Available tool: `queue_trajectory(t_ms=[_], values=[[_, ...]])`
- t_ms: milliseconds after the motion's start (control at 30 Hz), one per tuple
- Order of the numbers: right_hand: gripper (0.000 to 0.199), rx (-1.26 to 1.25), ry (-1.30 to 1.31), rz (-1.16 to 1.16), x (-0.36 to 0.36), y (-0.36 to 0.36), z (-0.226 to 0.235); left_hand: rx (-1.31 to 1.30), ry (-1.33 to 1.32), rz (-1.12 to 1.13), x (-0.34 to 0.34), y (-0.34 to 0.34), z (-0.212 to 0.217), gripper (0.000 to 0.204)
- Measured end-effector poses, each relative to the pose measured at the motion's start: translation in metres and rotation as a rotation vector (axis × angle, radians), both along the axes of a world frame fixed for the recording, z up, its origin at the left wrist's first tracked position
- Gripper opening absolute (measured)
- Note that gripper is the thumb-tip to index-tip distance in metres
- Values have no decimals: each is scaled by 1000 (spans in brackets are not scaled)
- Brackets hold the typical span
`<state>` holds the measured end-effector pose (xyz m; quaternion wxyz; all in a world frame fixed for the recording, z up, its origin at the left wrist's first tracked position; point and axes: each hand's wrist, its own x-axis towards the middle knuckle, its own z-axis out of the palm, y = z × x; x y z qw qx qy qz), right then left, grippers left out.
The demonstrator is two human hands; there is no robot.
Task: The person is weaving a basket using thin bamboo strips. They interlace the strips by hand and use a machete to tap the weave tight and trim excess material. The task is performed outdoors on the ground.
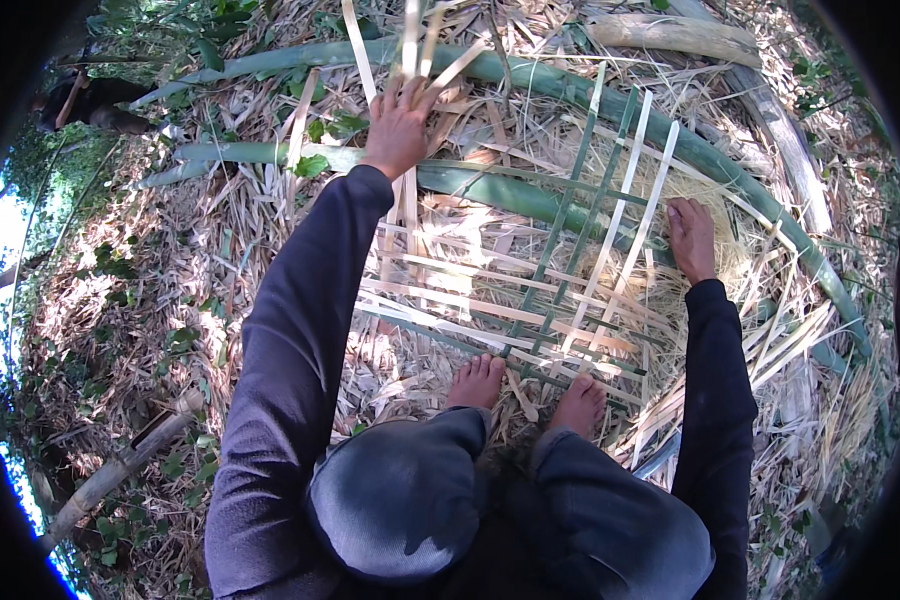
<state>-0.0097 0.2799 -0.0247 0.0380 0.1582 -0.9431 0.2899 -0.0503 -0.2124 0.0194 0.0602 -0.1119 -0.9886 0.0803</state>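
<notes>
A loose lattice of green and pale bamboo strips (560, 270) lies on the ground in front of my bare feet, its long strips crossing several crosswise ones. Toward the upper left, my left hand (400, 125) grips a few pale bamboo strips (358, 45) that fan out past its fingers; some of their far ends are blurred. My right hand (692, 235) is curled at the lattice's right side. Its thumb and fingers pinch the right end of a thin green crosswise strip (580, 185), though the exact grip is partly hidden.
Behind the lattice curves a thick green bamboo pole (700, 140), with a shorter green pole (500, 192) passing beneath the strips. Dry shavings and leaves cover the ground. My feet (477, 382) press near the lattice's close edge. Grey logs (780, 130) lie at the far right.
</notes>
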Motion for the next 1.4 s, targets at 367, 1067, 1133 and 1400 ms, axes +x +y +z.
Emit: queue_trajectory(t_ms=[367, 1067, 1133, 1400], values=[[12, 32, -55, -5, 3, 7, -11, 36, 191, 253, 36, -62, 9, 52], [10, 229, -7, -165, 77, -12, 9, 563, -151, -242, 53, 111, -23, 12], [11, 221, -36, -186, 84, -14, 11, 552, -134, -235, 58, 113, -22, 13], [8, 243, -90, -199, 104, -14, 5, 420, -165, -182, 85, 116, -25, 7]])
